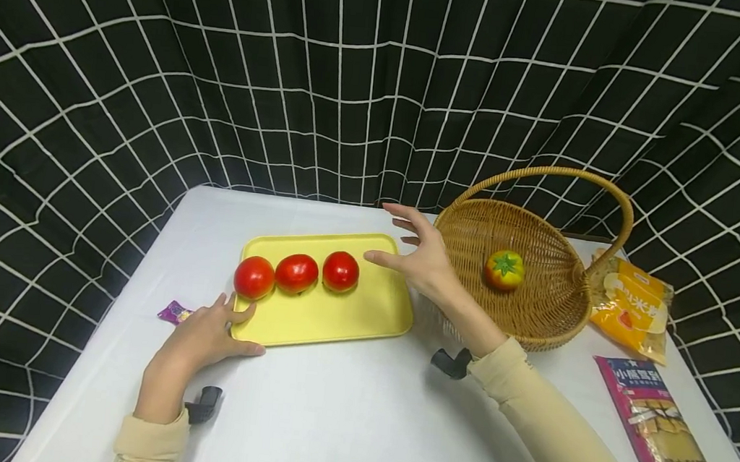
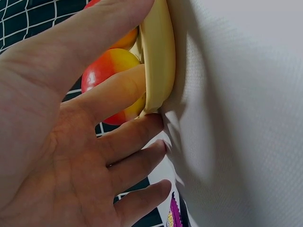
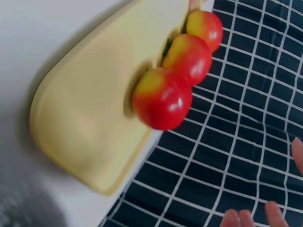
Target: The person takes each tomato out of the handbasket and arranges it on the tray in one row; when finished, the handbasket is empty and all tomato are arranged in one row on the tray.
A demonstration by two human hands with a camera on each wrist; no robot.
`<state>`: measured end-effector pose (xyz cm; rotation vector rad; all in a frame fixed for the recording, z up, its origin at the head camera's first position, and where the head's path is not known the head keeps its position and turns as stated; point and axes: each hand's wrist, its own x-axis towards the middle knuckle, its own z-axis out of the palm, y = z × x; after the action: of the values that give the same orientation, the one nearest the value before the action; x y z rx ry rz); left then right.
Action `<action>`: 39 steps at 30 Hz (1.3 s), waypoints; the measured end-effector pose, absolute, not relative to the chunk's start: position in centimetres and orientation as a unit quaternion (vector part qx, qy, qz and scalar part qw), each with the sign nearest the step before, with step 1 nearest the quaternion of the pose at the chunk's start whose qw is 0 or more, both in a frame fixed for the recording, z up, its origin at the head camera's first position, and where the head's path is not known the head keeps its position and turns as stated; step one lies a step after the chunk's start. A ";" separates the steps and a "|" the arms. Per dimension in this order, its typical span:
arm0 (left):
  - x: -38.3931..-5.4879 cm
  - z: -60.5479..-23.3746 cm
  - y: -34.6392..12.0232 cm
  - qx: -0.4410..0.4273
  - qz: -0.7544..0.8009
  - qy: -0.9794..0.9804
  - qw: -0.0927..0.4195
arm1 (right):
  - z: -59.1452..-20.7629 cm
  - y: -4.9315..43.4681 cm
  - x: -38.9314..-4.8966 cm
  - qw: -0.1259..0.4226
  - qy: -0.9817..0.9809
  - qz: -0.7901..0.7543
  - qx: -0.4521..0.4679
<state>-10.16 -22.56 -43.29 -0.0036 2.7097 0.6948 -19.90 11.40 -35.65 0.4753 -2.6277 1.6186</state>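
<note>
A yellow tray (image 1: 330, 322) carries three red tomatoes in a row: a left one (image 1: 254, 278), a middle one (image 1: 297, 273) and a right one (image 1: 341, 271). From the side, the right wrist view shows yellow patches on the tomatoes (image 3: 162, 98). My left hand (image 1: 202, 334) touches the tray's left end, fingers spread and fairly straight; in the left wrist view its index finger reaches past the rim (image 2: 161, 56). Over the tray's right end, my right hand (image 1: 425, 258) is spread with nothing in it. A red-yellow tomato with green leaves (image 1: 504, 270) lies in the wicker basket (image 1: 539, 320).
The basket's tall handle (image 1: 544, 171) arches up beside my right hand. An orange-and-white food bag (image 1: 634, 306) and a long pasta packet (image 1: 666, 443) lie at the right. A small purple wrapped sweet (image 1: 174, 312) is left of my left hand. Black gridded cloth (image 1: 356, 77) surrounds the table.
</note>
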 end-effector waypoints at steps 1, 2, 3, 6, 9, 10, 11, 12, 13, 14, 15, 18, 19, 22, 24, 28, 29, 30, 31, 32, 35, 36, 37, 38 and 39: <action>-10.2 -43.3 -22.5 -0.001 0.245 0.954 0.172 | -35.5 11.9 -19.8 0.010 -0.842 0.517 0.153; -10.2 -43.3 -22.5 -0.001 0.244 0.955 0.171 | -35.2 12.4 -19.6 0.011 -0.842 0.517 0.155; -10.2 -43.3 -22.5 0.000 0.244 0.955 0.171 | -35.1 12.9 -19.4 0.011 -0.843 0.514 0.155; -10.2 -43.3 -22.5 0.003 0.240 0.956 0.170 | -34.7 14.5 -18.8 0.012 -0.848 0.507 0.151; -10.2 -43.3 -22.5 0.004 0.237 0.956 0.172 | -34.6 16.4 -18.3 0.019 -0.853 0.500 0.147; -10.2 -43.3 -22.5 0.006 0.236 0.957 0.170 | -34.6 17.1 -18.2 0.021 -0.854 0.498 0.146; -10.2 -43.3 -22.6 0.006 0.236 0.957 0.169 | -34.6 17.7 -18.1 0.023 -0.857 0.495 0.145; -10.2 -43.3 -22.6 0.008 0.236 0.957 0.169 | -34.6 18.4 -18.0 0.026 -0.859 0.491 0.142; -10.2 -43.2 -22.6 0.008 0.236 0.957 0.168 | -34.6 19.0 -17.9 0.028 -0.862 0.486 0.140; -10.2 -43.2 -22.7 0.008 0.237 0.957 0.169 | -34.6 19.6 -17.9 0.029 -0.866 0.481 0.135; -10.2 -43.2 -22.7 0.008 0.237 0.957 0.168 | -34.6 20.3 -17.8 0.030 -0.870 0.476 0.127; -10.2 -43.2 -22.7 0.008 0.238 0.956 0.171 | -34.6 22.0 -17.9 0.029 -0.881 0.460 0.103; -10.2 -43.3 -22.7 0.007 0.238 0.956 0.173 | -34.6 22.6 -17.9 0.028 -0.884 0.456 0.096; -10.2 -43.4 -22.6 0.007 0.238 0.956 0.173 | -34.8 24.2 -18.2 0.025 -0.893 0.442 0.082; -10.2 -43.5 -22.5 0.006 0.237 0.956 0.174 | -34.9 25.3 -18.5 0.024 -0.899 0.431 0.076; -10.1 -43.7 -22.6 0.001 0.239 0.955 0.173 | -35.5 27.0 -19.7 0.017 -0.908 0.413 0.069; -10.1 -43.7 -22.6 0.002 0.239 0.956 0.172 | -35.6 27.5 -20.0 0.015 -0.911 0.406 0.067; -10.1 -43.8 -22.6 0.003 0.240 0.956 0.171 | -35.7 27.9 -20.3 0.013 -0.915 0.399 0.063; -10.1 -43.8 -22.6 0.005 0.241 0.956 0.169 | -35.9 28.3 -20.6 0.009 -0.919 0.391 0.058; -10.1 -43.9 -22.6 0.007 0.241 0.956 0.168 | -36.1 28.8 -20.8 0.005 -0.923 0.382 0.054; -10.2 -44.0 -22.6 0.009 0.241 0.956 0.166 | -36.6 29.6 -21.5 -0.009 -0.930 0.364 0.048; -10.2 -44.0 -22.6 0.007 0.241 0.956 0.166 | -36.8 29.8 -21.7 -0.013 -0.931 0.361 0.048; -10.2 -43.9 -22.6 0.006 0.241 0.956 0.166 | -36.9 30.0 -21.9 -0.018 -0.932 0.359 0.049; -10.3 -43.9 -22.6 0.005 0.241 0.956 0.165 | -37.0 30.2 -22.1 -0.022 -0.933 0.356 0.051; -10.3 -43.9 -22.6 0.004 0.241 0.956 0.166 | -37.1 30.3 -22.2 -0.027 -0.933 0.354 0.052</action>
<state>-10.28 -22.59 -43.88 0.0103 2.7233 0.6863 -22.20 30.28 -37.10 0.1656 -2.9838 1.1314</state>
